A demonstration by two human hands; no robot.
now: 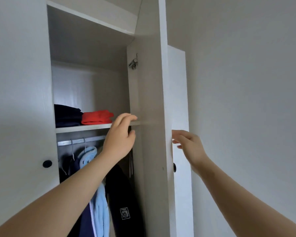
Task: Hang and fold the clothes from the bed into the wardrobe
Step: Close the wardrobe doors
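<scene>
Clothes: a folded red garment point(97, 117) and a folded navy garment point(67, 115) are seen on the shelf point(85, 127); a light-blue hoodie point(99, 202) is hung from the rail point(80, 140) below. The bed is not in view.
Left hand point(120, 139): held at the shelf's right front edge, fingers loosely curled – nothing is grasped.
Right hand point(190, 144): fingers relaxed, nothing held.
Open door point(149, 117): long axis vertical; its free edge lies just left of the right hand – the nearer hand, should it be swung shut.
</scene>
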